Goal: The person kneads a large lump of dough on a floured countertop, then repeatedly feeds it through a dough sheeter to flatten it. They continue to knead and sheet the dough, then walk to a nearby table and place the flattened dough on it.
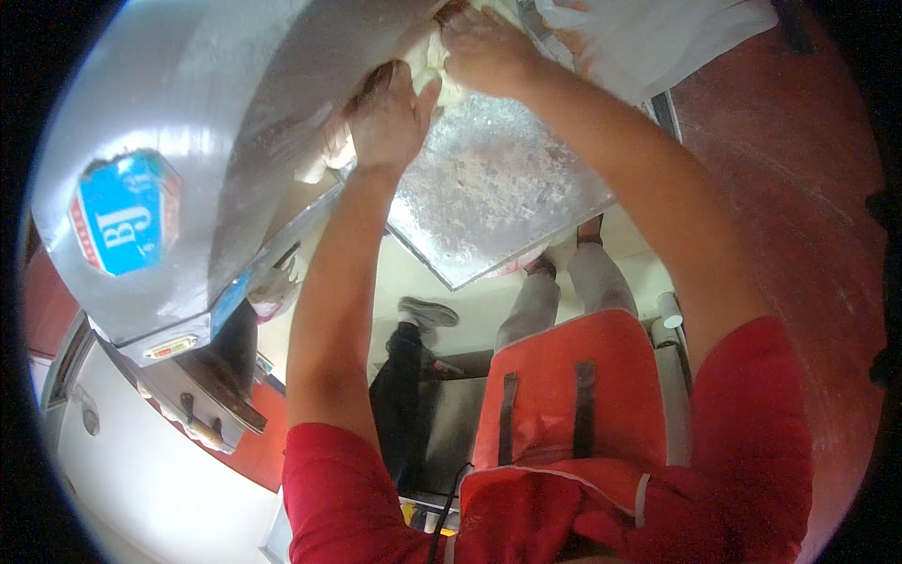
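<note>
Pale dough (431, 58) lies in a lumpy strip along the base of a large curved stainless-steel machine (282, 92). My left hand (387, 116) is on the dough, thumb towards the right and fingers by the steel; they are partly in shadow. More pale dough (335, 156) shows left of that wrist. At the top, my right hand (490, 53) grasps the dough's other end, its fingertips partly hidden. Below both hands is a flat metal tray (493, 169), its surface dusted and spotted with whitish residue.
A white plastic bag (655, 42) lies right of my right hand, beside a reddish-brown surface (796, 176). The machine carries a switch with red and green buttons (171, 346). Another person's dark trouser leg (402, 395) and grey shoe (430, 311) are on the floor close by.
</note>
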`<action>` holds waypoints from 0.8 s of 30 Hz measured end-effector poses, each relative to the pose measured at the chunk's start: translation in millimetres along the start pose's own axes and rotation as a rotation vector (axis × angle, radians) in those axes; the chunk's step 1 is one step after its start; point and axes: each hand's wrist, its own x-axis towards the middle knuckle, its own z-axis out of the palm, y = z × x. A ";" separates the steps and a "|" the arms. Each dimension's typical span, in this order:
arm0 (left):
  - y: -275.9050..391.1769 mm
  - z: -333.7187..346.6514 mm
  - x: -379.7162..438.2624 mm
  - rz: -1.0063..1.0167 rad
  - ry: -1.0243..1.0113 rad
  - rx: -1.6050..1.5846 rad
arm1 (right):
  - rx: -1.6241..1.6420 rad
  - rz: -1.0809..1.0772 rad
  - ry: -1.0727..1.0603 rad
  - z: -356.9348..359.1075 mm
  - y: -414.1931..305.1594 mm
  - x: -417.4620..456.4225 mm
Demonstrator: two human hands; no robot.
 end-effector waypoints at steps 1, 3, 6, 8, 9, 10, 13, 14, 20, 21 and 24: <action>-1.4 -0.9 0.3 -0.042 -0.038 -0.003 | 0.062 -0.022 0.201 2.0 -1.4 7.8; -7.0 2.6 7.1 -0.126 -0.111 -0.008 | 0.212 0.016 -0.098 -4.3 -2.8 21.4; -10.0 4.4 -5.3 -0.114 -0.072 -0.070 | 0.287 -0.048 -0.048 -22.4 -8.6 13.8; 6.6 1.2 -27.5 -0.019 0.119 0.114 | 0.313 -0.077 0.388 -12.6 1.1 -14.7; 6.5 -2.1 -49.4 0.028 0.184 0.005 | 0.373 -0.029 0.370 -20.5 -4.9 -29.2; 9.3 -9.3 -78.1 0.042 0.282 -0.005 | 0.434 0.017 0.348 -35.6 -17.2 -46.9; -5.0 -29.3 -79.8 -0.087 0.284 0.059 | 0.487 0.080 0.326 -71.0 -21.1 -37.7; -17.3 -30.8 -69.0 -0.168 0.229 0.094 | 0.492 0.086 0.317 -76.9 -22.7 -28.4; -44.0 -1.2 -38.0 -0.209 0.229 0.061 | 0.322 0.074 0.098 -44.7 -46.9 -32.9; -42.6 5.4 -44.1 -0.082 0.330 0.037 | 0.310 0.054 0.102 -33.3 -41.0 -40.5; -19.3 5.6 -78.0 0.027 0.264 0.160 | 0.341 0.087 -0.039 -38.1 -45.0 -62.4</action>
